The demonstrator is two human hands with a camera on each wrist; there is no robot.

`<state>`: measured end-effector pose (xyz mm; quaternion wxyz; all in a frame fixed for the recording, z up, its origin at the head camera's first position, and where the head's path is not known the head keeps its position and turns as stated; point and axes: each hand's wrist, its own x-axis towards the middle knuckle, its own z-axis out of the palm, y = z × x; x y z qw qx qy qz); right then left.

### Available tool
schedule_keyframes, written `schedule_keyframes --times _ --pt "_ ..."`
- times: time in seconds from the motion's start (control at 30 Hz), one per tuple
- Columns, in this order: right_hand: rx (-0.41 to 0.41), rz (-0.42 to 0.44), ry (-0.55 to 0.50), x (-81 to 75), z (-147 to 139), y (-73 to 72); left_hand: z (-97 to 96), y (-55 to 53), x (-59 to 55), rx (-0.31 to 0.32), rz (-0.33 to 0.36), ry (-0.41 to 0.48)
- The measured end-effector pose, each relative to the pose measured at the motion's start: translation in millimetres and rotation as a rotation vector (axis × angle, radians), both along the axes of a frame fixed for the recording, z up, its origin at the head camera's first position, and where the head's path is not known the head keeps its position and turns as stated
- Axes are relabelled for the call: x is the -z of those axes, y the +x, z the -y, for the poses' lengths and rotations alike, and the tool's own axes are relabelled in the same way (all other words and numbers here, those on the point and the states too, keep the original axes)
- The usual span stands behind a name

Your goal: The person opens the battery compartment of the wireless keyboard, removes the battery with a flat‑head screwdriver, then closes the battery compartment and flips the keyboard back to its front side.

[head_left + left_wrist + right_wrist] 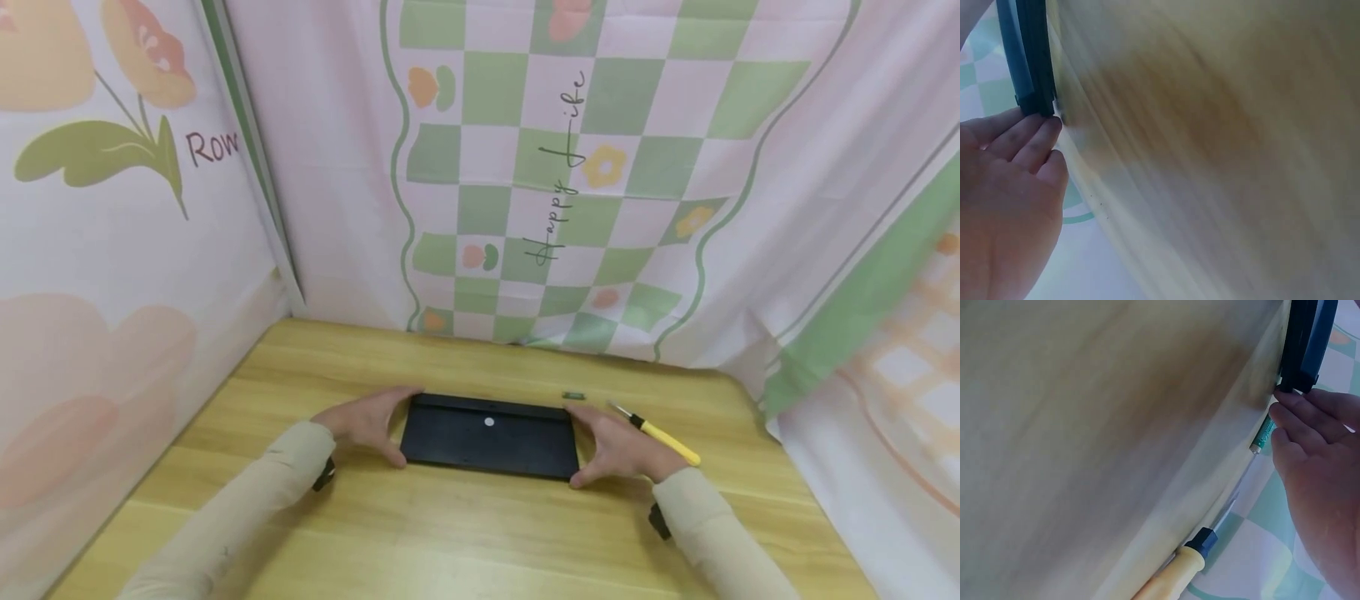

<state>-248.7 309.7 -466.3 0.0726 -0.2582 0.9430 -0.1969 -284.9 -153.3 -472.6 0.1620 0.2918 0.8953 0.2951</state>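
A flat black keyboard (pixel 487 446) lies underside up on the wooden table, with a raised ridge along its far edge and a small white round spot. My left hand (pixel 371 423) holds its left end, thumb at the near corner and fingers at the far one. At the right end my right hand (pixel 618 446) grips it the same way. In the left wrist view the fingertips touch the end of the keyboard's dark ridge (pixel 1034 56). The right wrist view shows the other fingers against the opposite end of the keyboard (pixel 1307 347).
A small green battery (pixel 573 396) lies just beyond the keyboard's far right corner. Right of my right hand is a screwdriver (pixel 663 437) with a yellow handle and black collar. Printed curtains (pixel 555 167) hang behind and beside the wooden table (pixel 450 542).
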Motion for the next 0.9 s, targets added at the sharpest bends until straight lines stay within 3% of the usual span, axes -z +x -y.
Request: schedule_keyframes --times 0.27,0.37,0.47,0.57,0.8,0.9 --pt "-0.014 -0.010 -0.033 3.7 3 -0.2 5.4 -2.1 3.0 0.024 -0.094 0.046" --pt "-0.030 -0.028 -0.016 3.3 3 1.6 10.9 -3.6 -3.5 0.046 -0.123 0.087" --pt "-0.044 -0.029 -0.006 -0.4 3 3.8 14.6 -3.5 -21.9 0.058 -0.152 0.112" --pt "-0.052 -0.026 0.003 -7.8 2 6.1 18.3 -3.4 -48.1 0.063 -0.182 0.129" --pt "-0.079 -0.013 -0.005 -32.8 -2 6.4 27.2 -7.5 -117.4 0.108 -0.232 0.203" --pt "-0.108 -0.022 -0.016 -47.2 -2 3.8 23.3 -10.7 -148.6 0.122 -0.260 0.190"
